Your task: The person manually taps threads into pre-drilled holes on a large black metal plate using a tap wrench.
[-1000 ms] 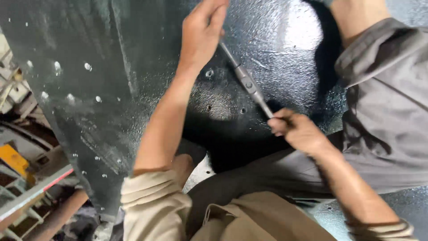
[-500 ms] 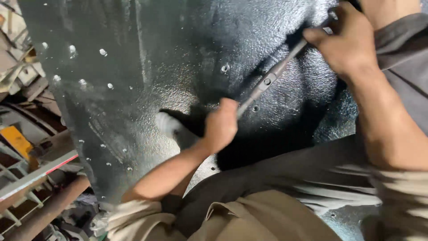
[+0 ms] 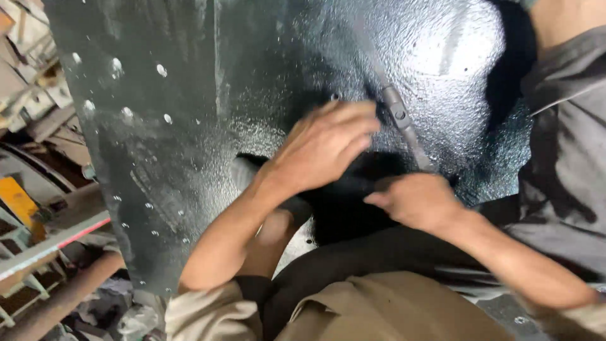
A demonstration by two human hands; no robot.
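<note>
A large black metal panel (image 3: 208,126) filled most of the view, its painted skin pebbled and glossy on the right, duller on the left, with rows of small round holes showing light. A slim grey metal tool (image 3: 404,126), jointed at the middle, lay slanted against the shiny part. The right hand (image 3: 416,201) closed its grip around the tool's lower end, fingers curled tight. The left hand (image 3: 325,145) hovered just beside the tool's joint, blurred, fingers loosely spread and holding nothing. Tan sleeves and a grey garment (image 3: 562,158) crowded the lower and right edges. At far left stood a yellow block (image 3: 19,202) and a rusty pipe (image 3: 60,297).
</note>
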